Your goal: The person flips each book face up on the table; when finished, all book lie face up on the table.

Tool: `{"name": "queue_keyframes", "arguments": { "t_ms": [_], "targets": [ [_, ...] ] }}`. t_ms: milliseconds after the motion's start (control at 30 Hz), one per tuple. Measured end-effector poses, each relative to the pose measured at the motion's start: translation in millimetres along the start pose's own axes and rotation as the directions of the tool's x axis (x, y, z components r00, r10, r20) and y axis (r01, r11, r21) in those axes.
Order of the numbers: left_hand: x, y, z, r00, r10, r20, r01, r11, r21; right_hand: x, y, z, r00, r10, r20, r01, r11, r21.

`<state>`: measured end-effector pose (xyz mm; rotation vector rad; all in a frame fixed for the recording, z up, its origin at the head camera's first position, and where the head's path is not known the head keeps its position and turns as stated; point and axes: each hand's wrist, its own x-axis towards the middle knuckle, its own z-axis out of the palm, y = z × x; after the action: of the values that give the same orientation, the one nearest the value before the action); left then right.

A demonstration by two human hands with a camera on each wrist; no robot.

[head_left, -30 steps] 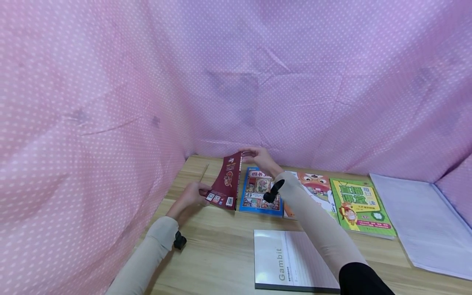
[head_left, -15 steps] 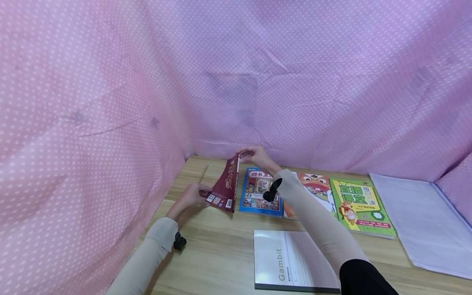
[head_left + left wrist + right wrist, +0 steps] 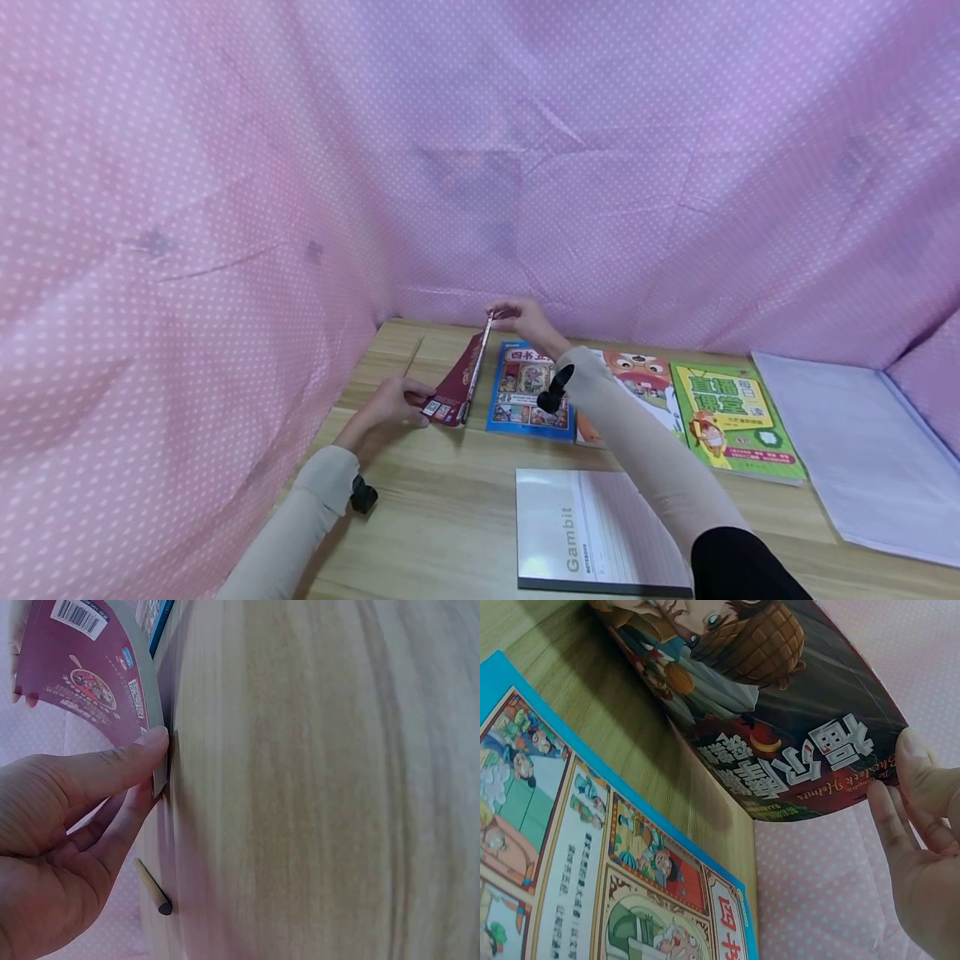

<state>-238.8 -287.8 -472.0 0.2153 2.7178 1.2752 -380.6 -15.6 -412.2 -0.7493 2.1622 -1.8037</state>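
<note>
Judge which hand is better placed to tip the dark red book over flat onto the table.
Right, probably. The right hand pinches the dark red book at its raised far edge and can swing it down, while the left hand only pinches the low near corner at the table.

My left hand sits low and close to me, palm turned inward, thumb pressed flat against the bent forefinger in a pinch; the other fingers curl loosely under. My left forearm, in a beige sleeve, runs back toward me at a slant, with a small black device at the wrist. My right hand reaches farther out and is raised higher, its fingertips closed together with the thumb in a light pinch. My right arm stretches forward across my front, elbow low, beige sleeve to the wrist, black above.
</note>
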Motion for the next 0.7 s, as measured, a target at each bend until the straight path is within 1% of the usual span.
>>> {"name": "queue_keyframes", "arguments": {
  "t_ms": [100,300,500,533,600,700],
  "targets": [
    [-0.1,-0.1,0.7,1.000,-0.022,0.000,0.022,0.999,-0.026,-1.1,1.4,-2.9,1.000,0.020,-0.013,-0.020,1.000,-0.001],
    [-1.3,5.0,-1.3,1.000,-0.016,0.012,0.016,1.000,-0.015,-0.5,2.6,-6.0,0.999,0.034,-0.023,-0.033,0.999,0.043],
    [-3.2,8.0,-5.1,0.999,-0.039,0.035,0.039,0.999,-0.006,0.5,2.5,-4.9,0.997,0.045,-0.059,-0.039,0.995,0.094],
    [-3.7,7.8,-5.7,0.998,-0.036,0.044,0.037,0.999,-0.019,0.7,2.5,-4.8,0.996,0.050,-0.068,-0.043,0.994,0.102],
    [-5.0,7.1,-6.9,0.998,-0.007,0.066,0.010,0.999,-0.044,0.8,2.3,-4.7,0.994,0.062,-0.090,-0.052,0.993,0.109],
    [-6.5,5.3,-7.9,0.995,0.019,0.094,-0.009,0.994,-0.105,1.3,2.0,-4.7,0.989,0.083,-0.120,-0.069,0.991,0.117]
  ]
}}
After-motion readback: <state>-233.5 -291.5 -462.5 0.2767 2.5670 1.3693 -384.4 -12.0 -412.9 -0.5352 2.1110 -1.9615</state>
